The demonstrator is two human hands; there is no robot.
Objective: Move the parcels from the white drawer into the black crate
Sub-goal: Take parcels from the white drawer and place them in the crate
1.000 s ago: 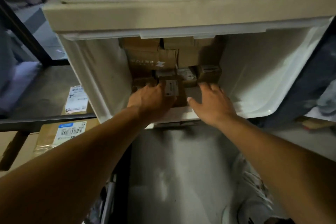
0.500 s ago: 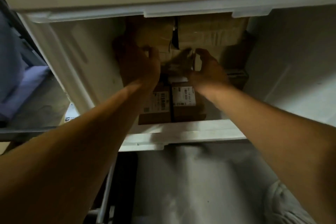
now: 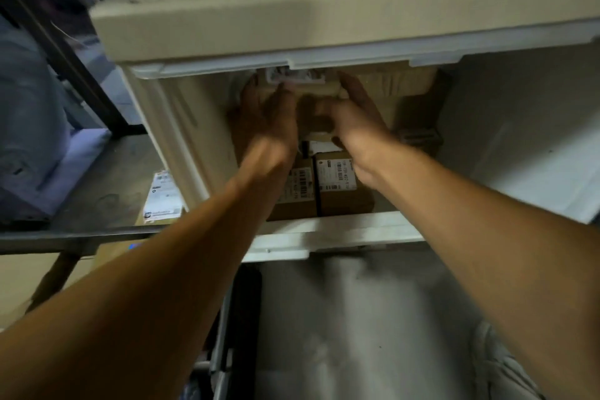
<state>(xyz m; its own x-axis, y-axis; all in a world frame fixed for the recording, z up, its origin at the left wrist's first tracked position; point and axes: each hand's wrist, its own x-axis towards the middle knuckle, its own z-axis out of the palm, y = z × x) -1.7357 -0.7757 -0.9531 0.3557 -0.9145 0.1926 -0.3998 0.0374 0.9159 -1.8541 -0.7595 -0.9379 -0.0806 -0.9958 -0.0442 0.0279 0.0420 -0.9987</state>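
Room: dim storage corner, with a grey concrete floor (image 3: 357,318) at 6 o'clock and a dark metal shelf (image 3: 107,178) at 9 o'clock.
Shelf load: a labelled carton (image 3: 162,198) lies on the shelf, just beside the drawer's left wall.
Drawer: the white drawer (image 3: 519,146) is pulled out under a beige cabinet front (image 3: 324,10), so its inside is open to reach from above.
Parcels: brown cardboard boxes stand packed in the middle of the drawer; two small ones with barcode labels (image 3: 337,185) sit side by side, touching, against the near rim.
Left hand: the left hand (image 3: 269,120) reaches to the back row at 12 o'clock, fingers stretched along the left side of a larger box (image 3: 318,91).
Right hand: the right hand (image 3: 354,120) lies against the same box from the right, fingers also fairly straight; motion blur hides whether either hand really clamps it.
Reason: I judge that the two hands squeeze the box between them to lift it out.
Crate: the black crate is not in view.
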